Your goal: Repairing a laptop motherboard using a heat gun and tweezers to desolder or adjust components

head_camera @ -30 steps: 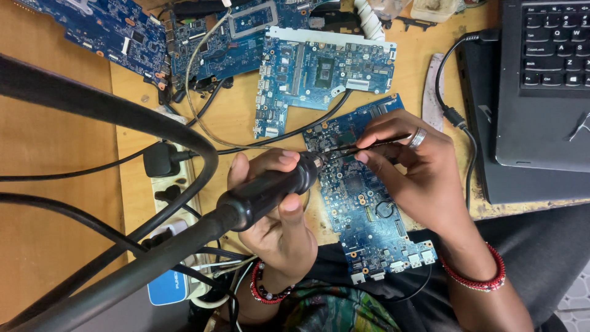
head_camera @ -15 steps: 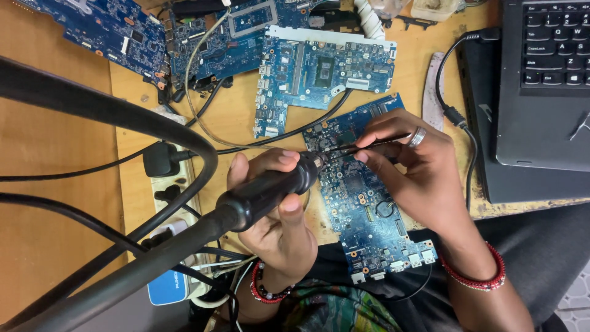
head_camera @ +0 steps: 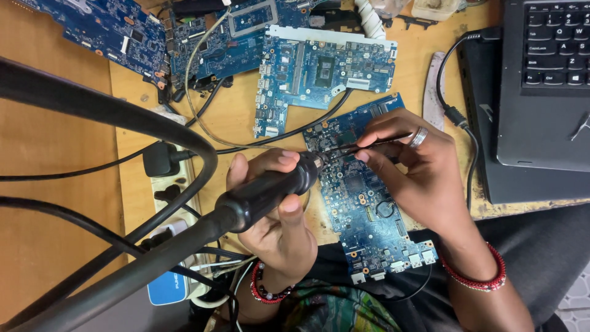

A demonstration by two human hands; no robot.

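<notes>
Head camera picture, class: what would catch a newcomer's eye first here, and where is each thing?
At centre, the left hand grips a black hot-air handpiece, nozzle aimed at a blue circuit board. The right hand meets it there with thin tweezers. More blue boards lie along the top of the wooden bench, and a black laptop sits at upper right.

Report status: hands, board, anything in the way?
Left hand grips black hot-air handle. Right hand holds tweezers on blue circuit board. Thick black hose crosses left.

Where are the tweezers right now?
The tweezers are in the right hand, tips down on the blue board mid-picture, beside the black tool in the left hand.
</notes>
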